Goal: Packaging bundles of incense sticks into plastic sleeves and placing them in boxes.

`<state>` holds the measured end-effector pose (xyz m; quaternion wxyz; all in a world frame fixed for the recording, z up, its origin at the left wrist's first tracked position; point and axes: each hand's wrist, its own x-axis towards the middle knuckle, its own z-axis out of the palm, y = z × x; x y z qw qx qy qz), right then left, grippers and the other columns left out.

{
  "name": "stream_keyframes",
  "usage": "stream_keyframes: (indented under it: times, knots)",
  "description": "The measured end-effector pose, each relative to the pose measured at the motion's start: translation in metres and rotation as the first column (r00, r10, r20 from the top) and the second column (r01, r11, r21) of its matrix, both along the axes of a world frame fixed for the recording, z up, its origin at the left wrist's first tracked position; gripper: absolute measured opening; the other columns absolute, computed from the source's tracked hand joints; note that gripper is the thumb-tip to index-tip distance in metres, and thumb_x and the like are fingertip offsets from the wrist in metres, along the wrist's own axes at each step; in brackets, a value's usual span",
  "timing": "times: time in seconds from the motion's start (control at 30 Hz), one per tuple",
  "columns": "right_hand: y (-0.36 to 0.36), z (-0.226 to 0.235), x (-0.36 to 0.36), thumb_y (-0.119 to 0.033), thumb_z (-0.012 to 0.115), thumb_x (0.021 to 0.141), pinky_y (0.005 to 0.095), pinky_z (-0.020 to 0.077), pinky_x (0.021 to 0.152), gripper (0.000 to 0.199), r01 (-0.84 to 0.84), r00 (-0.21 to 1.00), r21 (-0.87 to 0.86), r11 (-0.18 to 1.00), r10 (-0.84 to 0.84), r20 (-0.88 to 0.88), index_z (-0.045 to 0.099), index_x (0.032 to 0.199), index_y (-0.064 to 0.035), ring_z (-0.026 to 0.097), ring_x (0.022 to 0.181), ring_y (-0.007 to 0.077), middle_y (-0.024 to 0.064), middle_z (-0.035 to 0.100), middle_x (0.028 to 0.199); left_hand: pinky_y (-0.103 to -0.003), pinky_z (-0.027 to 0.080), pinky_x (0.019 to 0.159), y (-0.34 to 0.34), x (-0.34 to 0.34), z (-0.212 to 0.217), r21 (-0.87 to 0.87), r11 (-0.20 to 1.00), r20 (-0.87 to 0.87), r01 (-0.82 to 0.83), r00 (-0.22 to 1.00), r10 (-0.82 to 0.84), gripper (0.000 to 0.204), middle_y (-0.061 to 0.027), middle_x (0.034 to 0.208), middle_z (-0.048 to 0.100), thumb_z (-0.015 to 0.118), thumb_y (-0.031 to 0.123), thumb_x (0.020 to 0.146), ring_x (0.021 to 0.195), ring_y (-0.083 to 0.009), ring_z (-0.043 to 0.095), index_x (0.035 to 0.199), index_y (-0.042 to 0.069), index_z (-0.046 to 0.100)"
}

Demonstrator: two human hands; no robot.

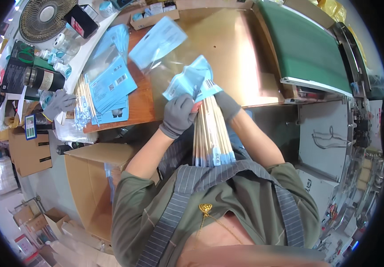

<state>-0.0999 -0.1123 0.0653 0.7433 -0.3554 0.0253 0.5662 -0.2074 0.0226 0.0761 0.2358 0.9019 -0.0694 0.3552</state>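
Observation:
In front of my chest is a clear packet of thin wooden sticks (210,129), with blue and white printing at its lower end. Its blue printed top (203,73) is crumpled and folded over. My left hand (177,115), in a grey glove, is closed on the packet's left side just under the blue part; a bare fingertip shows there. My right hand (228,107), also gloved in grey, is against the right side, its fingers hidden behind the packet. On the table beyond lies a flat blue and clear bag (158,42).
A stack of blue printed bags (114,86) and more stick packets (84,100) lie at the table's left. A green conveyor belt (305,46) stands at the far right. An open cardboard box (87,191) sits below left. A fan (45,15) and black flask (45,79) are at the upper left.

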Motion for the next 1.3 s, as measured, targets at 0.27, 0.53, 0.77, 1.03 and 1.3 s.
stream_keyframes:
  times: [0.27, 0.53, 0.77, 1.03, 1.3]
  knots:
    - [-0.108, 0.055, -0.076, -0.041, 0.059, 0.088, 0.0325, 0.0493, 0.075, 0.045, -0.167, 0.795, -0.547, 0.82, 0.44, 0.417, 0.062, 0.112, -0.0028, 0.063, 0.086, 0.0165, 0.0153, 0.065, 0.101, -0.038, 0.043, 0.048, -0.037, -0.087, 0.008, -0.187, 0.951, -0.182, 0.245, 0.943, -0.279, 0.027, -0.0098, 0.063, 0.05, 0.065, 0.02, 0.085, 0.054, -0.0293, 0.054, 0.068, 0.006, 0.049]
    - [-0.05, 0.118, 0.015, -0.015, 0.062, 0.08, 0.0372, 0.0467, 0.055, 0.01, 0.562, -0.381, 0.037, 0.826, 0.219, 0.898, 0.059, 0.086, -0.0084, 0.061, 0.059, 0.0297, 0.0125, 0.061, 0.067, -0.041, 0.039, 0.054, 0.007, 0.007, 0.14, -0.269, 0.963, -0.395, 0.034, 0.907, -0.143, 0.029, -0.0146, 0.061, 0.047, 0.064, 0.025, 0.082, 0.056, -0.0319, 0.05, 0.068, 0.005, 0.048]
    - [0.002, 0.203, 0.06, -0.014, 0.058, 0.076, 0.0364, 0.0485, 0.063, 0.013, 0.437, -0.427, -0.134, 0.889, 0.336, 0.84, 0.061, 0.084, -0.0049, 0.062, 0.067, 0.0271, 0.0141, 0.063, 0.071, -0.029, 0.044, 0.05, 0.081, 0.06, 0.186, 0.148, 0.987, -0.847, -0.064, 0.507, 0.16, 0.026, -0.0091, 0.065, 0.059, 0.061, 0.025, 0.076, 0.054, -0.015, 0.057, 0.075, -0.001, 0.058]
    - [-0.006, 0.207, 0.095, -0.014, 0.056, 0.084, 0.025, 0.0424, 0.047, 0.01, 0.329, -0.042, -0.33, 0.885, 0.362, 0.931, 0.059, 0.088, -0.0048, 0.052, 0.052, 0.0101, 0.0025, 0.054, 0.063, -0.032, 0.052, 0.051, 0.108, 0.063, 0.204, -0.237, 0.95, -0.899, -0.202, 0.417, -0.136, 0.016, -0.009, 0.068, 0.066, 0.059, 0.016, 0.076, 0.06, -0.02, 0.066, 0.07, 0.001, 0.06]
    - [-0.022, 0.195, 0.121, -0.009, 0.054, 0.084, 0.0233, 0.0461, 0.047, 0.012, 0.4, 0.135, -0.237, 0.885, 0.199, 0.971, 0.063, 0.089, -0.0026, 0.055, 0.056, 0.0086, 0.0026, 0.06, 0.07, -0.024, 0.048, 0.052, 0.085, 0.047, 0.204, -0.849, 0.459, -0.433, -0.262, 0.843, -0.318, 0.029, -0.0087, 0.076, 0.066, 0.062, 0.028, 0.087, 0.055, -0.0142, 0.059, 0.082, -0.001, 0.065]
